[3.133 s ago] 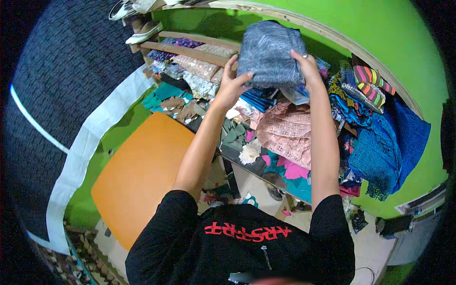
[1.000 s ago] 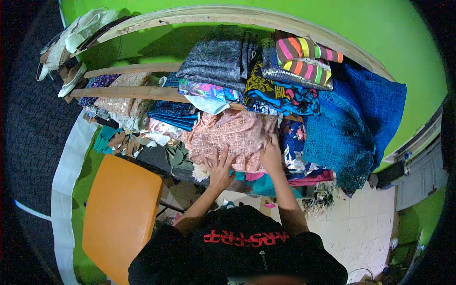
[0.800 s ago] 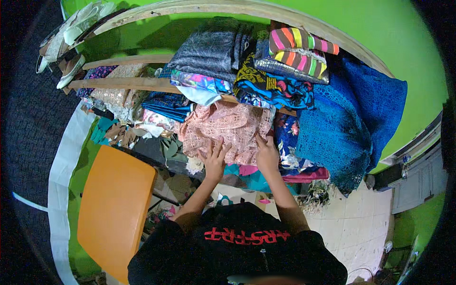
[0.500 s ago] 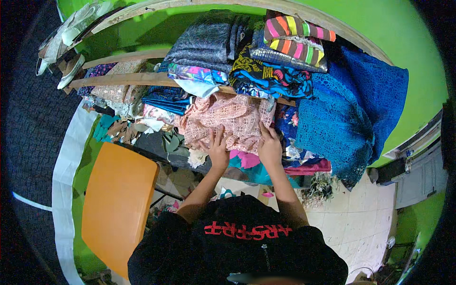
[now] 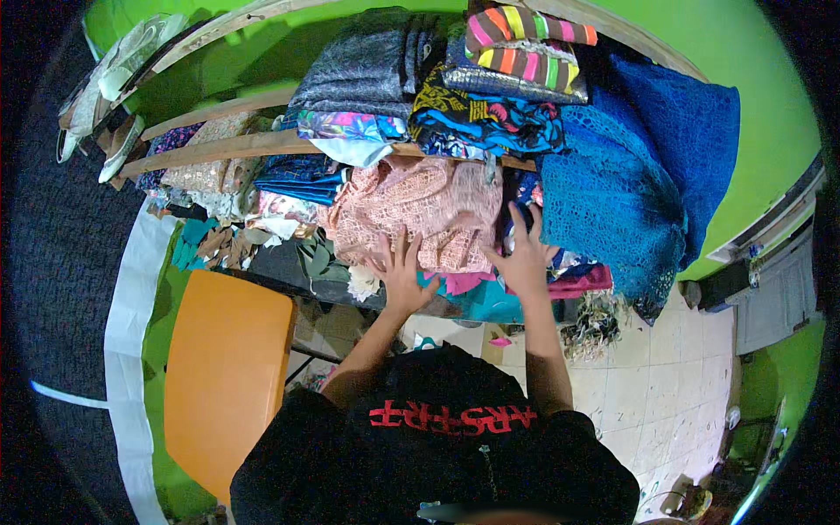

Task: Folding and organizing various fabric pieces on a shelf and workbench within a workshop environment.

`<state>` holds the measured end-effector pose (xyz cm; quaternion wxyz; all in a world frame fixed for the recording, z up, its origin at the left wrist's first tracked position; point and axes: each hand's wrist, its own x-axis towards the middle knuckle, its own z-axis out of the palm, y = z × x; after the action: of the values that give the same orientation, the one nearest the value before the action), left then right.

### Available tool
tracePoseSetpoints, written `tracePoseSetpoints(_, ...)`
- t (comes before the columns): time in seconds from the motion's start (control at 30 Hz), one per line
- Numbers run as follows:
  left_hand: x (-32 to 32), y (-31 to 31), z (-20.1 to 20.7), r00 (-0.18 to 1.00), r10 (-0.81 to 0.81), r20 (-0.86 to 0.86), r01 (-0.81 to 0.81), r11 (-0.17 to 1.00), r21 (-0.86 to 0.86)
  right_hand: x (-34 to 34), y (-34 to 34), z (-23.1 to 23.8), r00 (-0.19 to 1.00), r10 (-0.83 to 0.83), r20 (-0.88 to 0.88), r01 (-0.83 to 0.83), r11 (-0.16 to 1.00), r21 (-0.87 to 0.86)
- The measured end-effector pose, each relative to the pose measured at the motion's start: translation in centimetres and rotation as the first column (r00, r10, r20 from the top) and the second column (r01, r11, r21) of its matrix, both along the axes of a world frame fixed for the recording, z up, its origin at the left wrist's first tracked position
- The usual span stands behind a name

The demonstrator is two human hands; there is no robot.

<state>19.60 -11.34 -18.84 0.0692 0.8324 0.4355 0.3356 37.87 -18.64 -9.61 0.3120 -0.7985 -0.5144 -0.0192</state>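
A pink lace cloth [image 5: 429, 206] lies bunched on the lower shelf, below the wooden rail. My left hand [image 5: 405, 278] rests at its front edge with fingers spread. At the cloth's right edge is my right hand [image 5: 527, 258], its fingers apart and pointing up toward a dark blue floral cloth [image 5: 522, 188]. Neither hand has anything gripped in it. A large blue lace cloth [image 5: 612, 188] hangs just right of my right hand. Beneath the pink lace, a bright pink piece of fabric [image 5: 464, 282] and a teal cloth [image 5: 486, 304] show between my hands.
Folded dark grey cloth [image 5: 354, 66] and a striped multicoloured cloth [image 5: 529, 52] are stacked on the upper shelf. A wooden rail [image 5: 219, 149] crosses above the lower shelf. An orange board [image 5: 227, 367] stands at the left. Pale shoes [image 5: 122, 147] sit at the far left end.
My right hand has come off the pink lace cloth's front and shifted right, its fingers opening wider. The left hand stays at the cloth's edge. The whole view has shifted slightly.
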Motion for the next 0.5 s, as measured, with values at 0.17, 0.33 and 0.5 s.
tracePoseSetpoints(0.17, 1.9, -3.5, -2.8, 0.836, -0.525, 0.158, 0.503, 0.850, 0.157, 3.8, -4.0, -2.6, 0.971, -0.095, 0.220, 0.137, 0.973, -0.186)
tracePoseSetpoints(0.33, 7.5, -5.1, -3.6, 0.784, -0.595, 0.178, 0.602, 0.657, -0.455, 5.0, -7.0, -3.0, 0.943, -0.143, 0.301, 0.181, 0.978, -0.104)
tracePoseSetpoints(0.5, 11.7, -4.9, -2.9, 0.779, -0.015, 0.627, 0.626, 0.092, -0.774, 6.8, -8.8, -4.2, 0.959, -0.228, 0.170, 0.255, 0.954, -0.160)
